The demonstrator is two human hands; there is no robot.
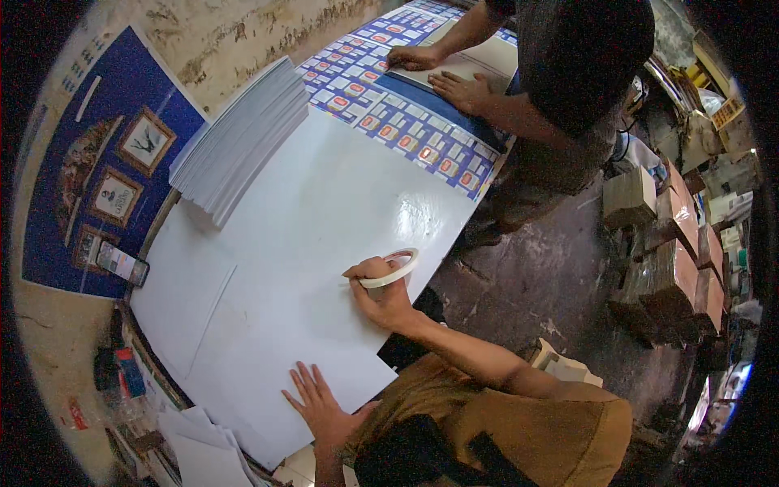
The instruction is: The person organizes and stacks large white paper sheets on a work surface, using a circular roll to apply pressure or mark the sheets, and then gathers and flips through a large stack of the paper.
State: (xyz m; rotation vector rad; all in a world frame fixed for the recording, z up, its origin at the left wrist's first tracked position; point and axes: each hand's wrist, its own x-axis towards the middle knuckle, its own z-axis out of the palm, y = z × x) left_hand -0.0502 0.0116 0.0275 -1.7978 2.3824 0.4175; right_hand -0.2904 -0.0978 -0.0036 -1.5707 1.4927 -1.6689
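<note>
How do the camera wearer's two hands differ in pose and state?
The left hand lies flat and spread; the right hand is curled. The left hand holds nothing, resting on a white sheet; the right hand holds a tape roll. Both are bare.

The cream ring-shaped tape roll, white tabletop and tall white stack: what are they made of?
Cream ring-shaped tape roll: perhaps paper or plastic film; smooth, even band. White tabletop: maybe laminate or plastic sheet, glossy, given its bright glare. Tall white stack: likely paper or card, matte, with thin layered edges.
</note>
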